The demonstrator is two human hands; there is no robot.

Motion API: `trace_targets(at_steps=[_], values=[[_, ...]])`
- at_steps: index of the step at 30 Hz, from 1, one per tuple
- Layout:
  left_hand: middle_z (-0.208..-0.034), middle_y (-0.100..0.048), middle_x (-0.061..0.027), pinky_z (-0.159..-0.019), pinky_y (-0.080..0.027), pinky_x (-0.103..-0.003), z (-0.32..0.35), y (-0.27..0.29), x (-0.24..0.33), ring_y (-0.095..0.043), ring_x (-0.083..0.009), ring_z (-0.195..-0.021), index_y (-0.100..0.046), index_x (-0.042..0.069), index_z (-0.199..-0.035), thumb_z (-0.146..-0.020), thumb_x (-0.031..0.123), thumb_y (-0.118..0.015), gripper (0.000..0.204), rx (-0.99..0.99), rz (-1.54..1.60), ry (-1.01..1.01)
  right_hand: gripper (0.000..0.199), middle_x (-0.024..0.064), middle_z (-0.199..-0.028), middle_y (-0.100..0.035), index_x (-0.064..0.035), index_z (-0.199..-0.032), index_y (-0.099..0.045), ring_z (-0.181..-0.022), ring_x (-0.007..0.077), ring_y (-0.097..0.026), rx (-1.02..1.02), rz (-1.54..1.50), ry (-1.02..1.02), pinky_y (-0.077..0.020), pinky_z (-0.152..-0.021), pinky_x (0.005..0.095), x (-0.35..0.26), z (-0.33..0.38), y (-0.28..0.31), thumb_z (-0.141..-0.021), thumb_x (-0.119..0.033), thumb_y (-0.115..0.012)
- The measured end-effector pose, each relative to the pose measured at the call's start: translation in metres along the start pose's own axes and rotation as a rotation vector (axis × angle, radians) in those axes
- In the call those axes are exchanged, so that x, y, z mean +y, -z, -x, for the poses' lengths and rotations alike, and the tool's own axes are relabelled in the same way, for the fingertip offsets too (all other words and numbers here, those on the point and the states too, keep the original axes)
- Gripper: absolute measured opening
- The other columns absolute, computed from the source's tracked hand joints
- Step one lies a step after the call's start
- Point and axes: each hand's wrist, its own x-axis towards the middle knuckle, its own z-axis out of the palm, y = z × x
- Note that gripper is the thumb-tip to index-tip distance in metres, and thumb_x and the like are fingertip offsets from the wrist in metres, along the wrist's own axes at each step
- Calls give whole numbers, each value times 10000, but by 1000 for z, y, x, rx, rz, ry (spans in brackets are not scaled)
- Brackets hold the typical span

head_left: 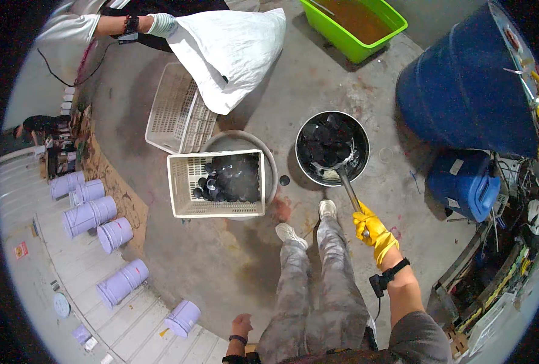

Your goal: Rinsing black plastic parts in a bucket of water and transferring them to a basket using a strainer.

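Note:
My right hand (374,230), in a yellow rubber glove, is closed round the long metal handle of a strainer ladle (346,177). The ladle's head lies inside a round metal pot (366,134) and carries black, rounded, glossy pieces (327,141). Dark liquid shows around it in the pot. Down by my left leg hangs my bare left hand (241,326), fingers curled in with nothing visible in them. To the left, a cream plastic crate (183,182) holds more wet black pieces (233,177) and rests over a round grey basin (272,164).
Another person's gloved hand (162,25) grips a white woven sack (239,48) above an empty-looking crate (166,109). A green tub (349,45) of brown liquid stands beyond the pot. Right: a blue barrel (463,85) and blue jerrycan (460,185). Left: several lilac buckets (89,216). One black piece (284,180) lies on the floor.

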Motion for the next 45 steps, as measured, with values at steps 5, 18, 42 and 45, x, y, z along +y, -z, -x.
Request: trace_targets(at_steps=[5, 18, 42, 45], values=[[-562, -487, 9, -426, -416, -263, 0, 3, 0, -464, -105, -471, -621, 70, -831, -775, 157, -595, 106, 44, 32, 9, 462, 13, -644, -498, -235, -1251, -383, -350, 59, -375, 62, 64, -9, -332, -325, 198, -3, 8, 0, -837, -75, -514], [-556, -495, -12, -409, -405, -257, -4, -1, 4, -477, -115, -463, -598, 29, -752, -768, 155, -584, 127, -7, 50, -42, 544, 39, -682, -515, -237, -1309, -343, -382, 63, -384, 45, 37, 28, -365, -343, 209, 7, 52, 14, -828, -53, -518], [-560, -468, -1, -414, -416, -269, -30, 20, -14, -454, -111, -456, -608, 55, -842, -790, 169, -586, 127, -80, -86, -204, 541, 9, -701, -501, -248, -1306, -345, -428, 60, -394, 64, 85, 75, -333, -354, 178, 9, 86, -7, -833, -49, -518], [-586, -476, -3, -421, -419, -270, -20, 16, 0, -464, -112, -476, -599, 59, -873, -792, 191, -597, 155, -34, 52, -21, 537, 5, -695, -505, -243, -1305, -347, -439, 61, -413, 52, 61, 72, -347, -358, 175, 9, 91, -11, -834, -54, -524]])
